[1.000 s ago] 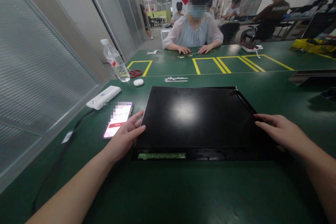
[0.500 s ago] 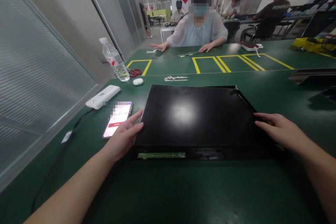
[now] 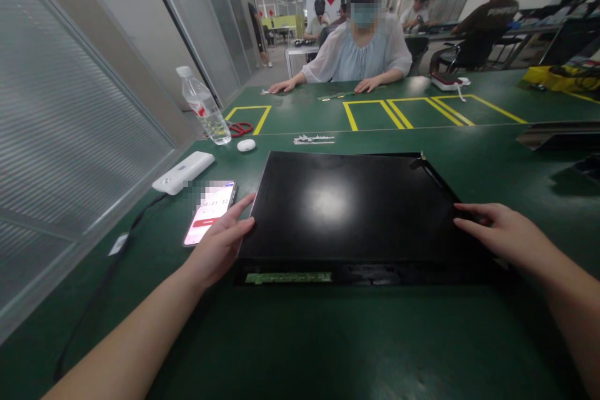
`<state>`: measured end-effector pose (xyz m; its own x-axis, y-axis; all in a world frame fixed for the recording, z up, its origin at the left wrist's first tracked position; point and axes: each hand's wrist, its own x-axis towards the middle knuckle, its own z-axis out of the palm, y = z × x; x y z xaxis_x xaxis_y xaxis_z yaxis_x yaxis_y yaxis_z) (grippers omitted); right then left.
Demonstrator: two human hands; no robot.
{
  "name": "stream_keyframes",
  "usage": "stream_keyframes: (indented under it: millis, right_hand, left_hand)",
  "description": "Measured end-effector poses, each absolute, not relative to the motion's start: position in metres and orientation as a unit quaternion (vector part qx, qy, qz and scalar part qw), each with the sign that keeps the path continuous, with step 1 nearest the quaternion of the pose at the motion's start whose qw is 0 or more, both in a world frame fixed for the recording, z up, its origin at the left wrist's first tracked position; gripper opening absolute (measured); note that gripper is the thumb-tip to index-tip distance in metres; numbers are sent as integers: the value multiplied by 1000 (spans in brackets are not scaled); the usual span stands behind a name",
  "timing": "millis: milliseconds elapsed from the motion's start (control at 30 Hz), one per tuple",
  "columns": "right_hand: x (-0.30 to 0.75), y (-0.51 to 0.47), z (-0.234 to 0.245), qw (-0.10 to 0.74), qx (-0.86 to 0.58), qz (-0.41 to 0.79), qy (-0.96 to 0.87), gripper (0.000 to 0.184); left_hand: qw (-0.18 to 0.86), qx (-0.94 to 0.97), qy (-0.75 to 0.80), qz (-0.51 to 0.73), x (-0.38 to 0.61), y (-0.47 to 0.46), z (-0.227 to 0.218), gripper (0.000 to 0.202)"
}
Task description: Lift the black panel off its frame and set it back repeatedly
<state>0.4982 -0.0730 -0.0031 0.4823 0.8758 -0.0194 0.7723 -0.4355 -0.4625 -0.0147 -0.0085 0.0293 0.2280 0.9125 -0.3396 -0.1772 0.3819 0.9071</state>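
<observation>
A glossy black display panel lies over a black frame on the green table. The panel's far right corner does not line up with the frame, whose right rim shows beyond it. A narrow green circuit board runs along the near left edge. My left hand grips the panel's left edge, thumb on top and fingers along the side. At the right edge, my right hand has thumb and forefinger closed on the panel's side; whether it also holds the frame rim, I cannot tell.
Left of the panel are a phone, a white power bank with a cable, a water bottle, red scissors and a white earbud case. Thin white strips lie beyond. A person sits opposite, hands on the table.
My hands and the panel stay almost still. Across the table, the person's hand at the left has lowered flat onto the table, and their head has shifted slightly right.
</observation>
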Motion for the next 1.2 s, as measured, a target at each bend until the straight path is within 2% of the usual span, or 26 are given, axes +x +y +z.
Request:
stream_keyframes:
  millis: [100,300,500,733,967,1200]
  right_hand:
    - [496,-74,0,192,-841,131,-488,61]
    - [496,-72,2,171,-848,130,-483,66]
    - [491,-71,4,143,-861,125,-472,76]
    - [486,-71,9,130,-864,128,-469,79]
    - [488,-69,8,159,-861,137,-464,67]
    - [489,-69,10,177,-857,168,-455,58]
  left_hand:
    - [684,389,472,398,-16,-8,28,89]
    - [685,388,473,395,-15,-8,29,98]
    - [684,407,468,383,-15,-8,28,98]
    - [678,424,469,375,-16,-7,24,103]
    - [663,432,476,384,-16,-8,24,102]
    - [628,455,493,395,-15,-11,22,92]
